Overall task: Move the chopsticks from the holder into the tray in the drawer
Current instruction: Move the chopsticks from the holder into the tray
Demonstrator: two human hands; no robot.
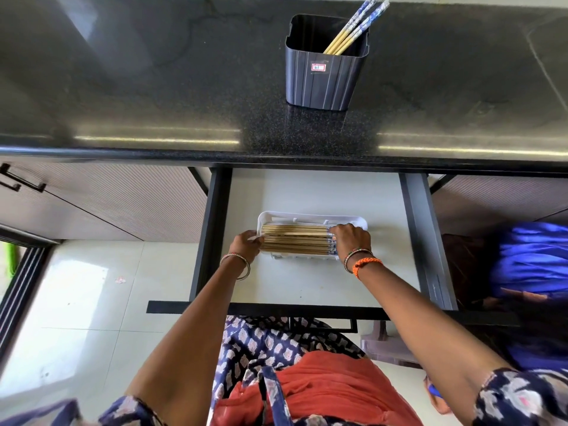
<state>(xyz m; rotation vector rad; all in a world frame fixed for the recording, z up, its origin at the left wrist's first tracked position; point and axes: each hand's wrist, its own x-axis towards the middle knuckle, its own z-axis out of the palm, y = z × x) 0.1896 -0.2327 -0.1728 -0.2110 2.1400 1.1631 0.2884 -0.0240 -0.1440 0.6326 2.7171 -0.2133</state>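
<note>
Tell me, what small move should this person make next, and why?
Probably lift the right hand off the chopsticks in the tray and reach up to the black holder on the counter. A few blue-patterned chopsticks still lean inside the holder, while the white tray in the open drawer already holds a tidy row that both hands, including the left hand, seem to be squaring up.

I counted one holder [326, 73] and one tray [359, 222]. Four chopsticks [353, 27] stood in the far holder. The tray's chopsticks were too many to count.
</note>
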